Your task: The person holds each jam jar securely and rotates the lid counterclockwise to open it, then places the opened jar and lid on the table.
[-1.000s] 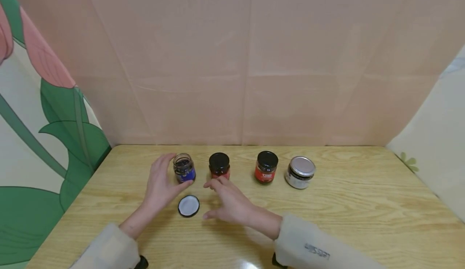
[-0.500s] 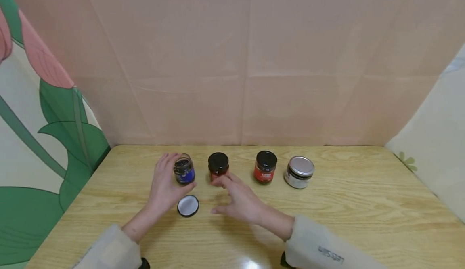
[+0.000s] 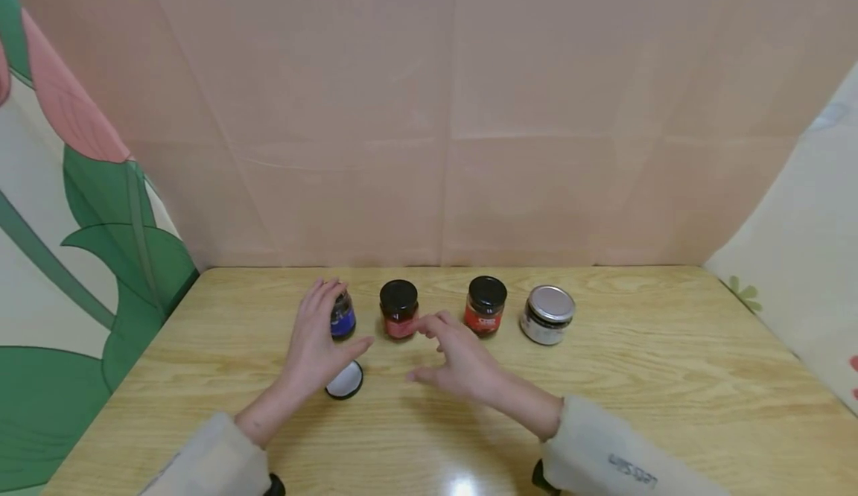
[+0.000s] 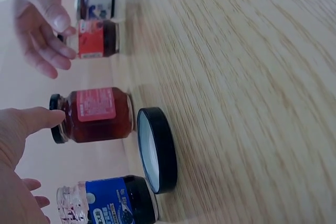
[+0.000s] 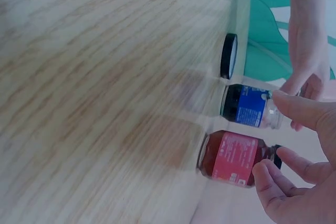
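A small jar with a blue label (image 3: 343, 321) stands uncapped on the table at left, partly hidden behind my left hand (image 3: 320, 339). The left wrist view shows its glass mouth bare, with dark contents below. My left fingers are spread apart and hold nothing. In front of that jar a black-rimmed lid (image 3: 345, 380) lies with its white inside up. A black-capped jar with a pinkish-red label (image 3: 399, 310) stands between my hands. My right hand (image 3: 462, 362) hovers at its near right side, fingers loosely bent and holding nothing.
Farther right stand a black-capped jar with a red label (image 3: 485, 306) and a squat jar with a silver lid (image 3: 548, 315). The wooden table (image 3: 657, 377) ends at a hanging pink cloth (image 3: 442, 146) behind the jars.
Both hands have drifted to the right, the left from around the blue-labelled jar to partly in front of it. The right has moved clear of the pinkish-red label. The jars stay put.
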The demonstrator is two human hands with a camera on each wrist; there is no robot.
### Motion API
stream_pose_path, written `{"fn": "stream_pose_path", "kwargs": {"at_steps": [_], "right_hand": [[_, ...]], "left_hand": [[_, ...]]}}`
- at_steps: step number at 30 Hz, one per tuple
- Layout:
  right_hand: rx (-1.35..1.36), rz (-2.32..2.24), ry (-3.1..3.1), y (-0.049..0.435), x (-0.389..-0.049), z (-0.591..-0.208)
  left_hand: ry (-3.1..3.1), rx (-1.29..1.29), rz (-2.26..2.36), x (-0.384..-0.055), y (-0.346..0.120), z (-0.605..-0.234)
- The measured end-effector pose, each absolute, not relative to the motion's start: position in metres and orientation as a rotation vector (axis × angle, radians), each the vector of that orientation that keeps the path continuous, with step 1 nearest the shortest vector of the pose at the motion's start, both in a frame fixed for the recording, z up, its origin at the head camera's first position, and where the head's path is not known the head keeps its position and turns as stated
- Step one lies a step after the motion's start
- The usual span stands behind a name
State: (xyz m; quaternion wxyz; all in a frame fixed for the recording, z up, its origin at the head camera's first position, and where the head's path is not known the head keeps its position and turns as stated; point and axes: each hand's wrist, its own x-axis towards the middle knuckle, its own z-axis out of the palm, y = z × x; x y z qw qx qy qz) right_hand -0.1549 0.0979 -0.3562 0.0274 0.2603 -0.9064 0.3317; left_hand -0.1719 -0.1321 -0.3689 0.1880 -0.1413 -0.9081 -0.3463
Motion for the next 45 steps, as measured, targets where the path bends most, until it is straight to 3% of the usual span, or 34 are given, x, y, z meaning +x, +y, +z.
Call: {"fn": "stream_pose_path", "kwargs": {"at_steps": [27,45], "right_hand": [[0.754,0.984,-2.738,0.119,-0.16,-0.357],[0.749,0.995,-2.731,0.125,-0.164,-0.36]], "left_hand": [[-2.534,-0.464,-1.035,-0.183,-0.092,-0.363],[-2.666,-0.349,-1.232,-0.2,-0.082,-0.375]]}}
